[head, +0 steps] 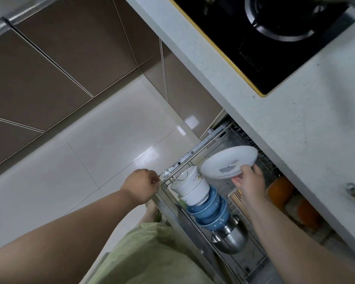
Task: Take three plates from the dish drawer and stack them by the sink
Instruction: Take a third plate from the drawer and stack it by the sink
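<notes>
The dish drawer (193, 155), a wire basket, is pulled out from under the counter. My right hand (249, 181) grips the near rim of a white plate (223, 160) with a thin dark edge line and a grey mark, held tilted above the basket. My left hand (140, 185) is closed on the drawer's front corner at its left end. The sink is out of view.
In the drawer stand a white cup stack (190, 186), several blue bowls (209, 208), a steel bowl (230, 238) and chopsticks (235, 196). The pale counter (295, 124) holds a black gas hob (275, 37). Orange items (279, 190) sit under the counter. Glossy floor tiles (90, 150) lie to the left.
</notes>
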